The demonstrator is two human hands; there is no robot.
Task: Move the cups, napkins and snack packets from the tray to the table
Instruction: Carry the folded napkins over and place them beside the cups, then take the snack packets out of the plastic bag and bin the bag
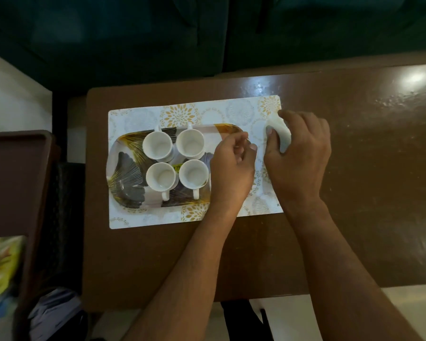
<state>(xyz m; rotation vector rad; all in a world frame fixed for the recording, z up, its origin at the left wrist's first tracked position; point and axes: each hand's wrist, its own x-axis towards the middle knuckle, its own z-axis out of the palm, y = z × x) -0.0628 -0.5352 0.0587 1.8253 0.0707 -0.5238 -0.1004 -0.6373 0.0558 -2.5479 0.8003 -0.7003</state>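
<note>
Several white cups [158, 146] stand in two rows on a leaf-patterned tray [127, 173], which rests on a white and gold placemat [207, 114]. A scrap of yellow packet [177, 167] peeks out between the cups. My right hand [298, 153] grips a white napkin [279, 134] over the placemat's right end, just off the tray. My left hand [231, 166] hovers at the tray's right edge, fingers curled, its thumb and fingertips close to the napkin. Whether it pinches anything is unclear.
The brown table [367, 168] stretches to the right of the placemat. A dark sofa [207, 33] lies beyond the far edge. A second brown table [15, 183] with a yellow packet [0, 264] sits at the left.
</note>
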